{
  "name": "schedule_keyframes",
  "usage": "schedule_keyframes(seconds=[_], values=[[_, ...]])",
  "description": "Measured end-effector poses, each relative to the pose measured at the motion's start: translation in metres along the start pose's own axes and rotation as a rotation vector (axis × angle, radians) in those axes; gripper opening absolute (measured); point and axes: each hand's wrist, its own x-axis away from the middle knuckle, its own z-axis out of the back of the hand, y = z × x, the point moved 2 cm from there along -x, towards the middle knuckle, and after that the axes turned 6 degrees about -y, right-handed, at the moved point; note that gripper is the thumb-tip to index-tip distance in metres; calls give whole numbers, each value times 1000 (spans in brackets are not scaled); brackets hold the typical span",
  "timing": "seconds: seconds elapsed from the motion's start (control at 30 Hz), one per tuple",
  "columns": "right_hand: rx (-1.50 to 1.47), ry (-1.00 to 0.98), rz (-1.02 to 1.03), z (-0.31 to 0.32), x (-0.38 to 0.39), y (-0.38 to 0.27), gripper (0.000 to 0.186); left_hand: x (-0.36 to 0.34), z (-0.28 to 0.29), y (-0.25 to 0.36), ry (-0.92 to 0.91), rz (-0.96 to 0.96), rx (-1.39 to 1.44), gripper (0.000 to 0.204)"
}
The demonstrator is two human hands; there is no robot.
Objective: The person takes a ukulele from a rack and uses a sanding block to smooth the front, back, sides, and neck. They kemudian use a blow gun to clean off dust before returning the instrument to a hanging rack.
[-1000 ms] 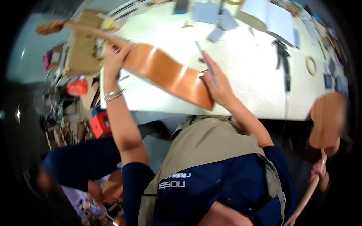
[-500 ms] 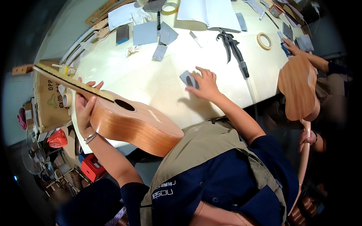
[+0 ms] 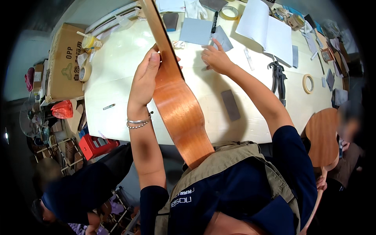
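Left hand (image 3: 145, 78) gripping ukulele (image 3: 178, 105); right hand (image 3: 214, 58) perhaps touching grey sheet (image 3: 223, 38).

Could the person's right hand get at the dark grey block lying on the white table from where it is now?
Probably yes. The right hand rests on the table by the grey sheets, and the dark grey block lies just beside that forearm with nothing over it. The left hand holds the ukulele clear of it.

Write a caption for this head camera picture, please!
Left hand grips a small wooden guitar while right hand touches grey paper.
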Motion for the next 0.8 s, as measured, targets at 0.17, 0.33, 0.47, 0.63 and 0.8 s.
schedule_keyframes(seconds=[0.17,0.33,0.47,0.63,0.8], values=[[-912,340,-256,55,28,-11,29,-8,-6,-2,15,20,-32,52],[-1192,570,113,154,59,-49,27,-16,-13,-2,1,17,-8,53],[-659,608,250,162,38,-65,22,-15,-8,-3,21,-15,-71,55],[-501,581,375,160,31,-71,25,-11,-11,0,50,-12,-53,59],[-431,675,314,150,31,-76,22,-13,-5,-6,76,-21,-60,64]])
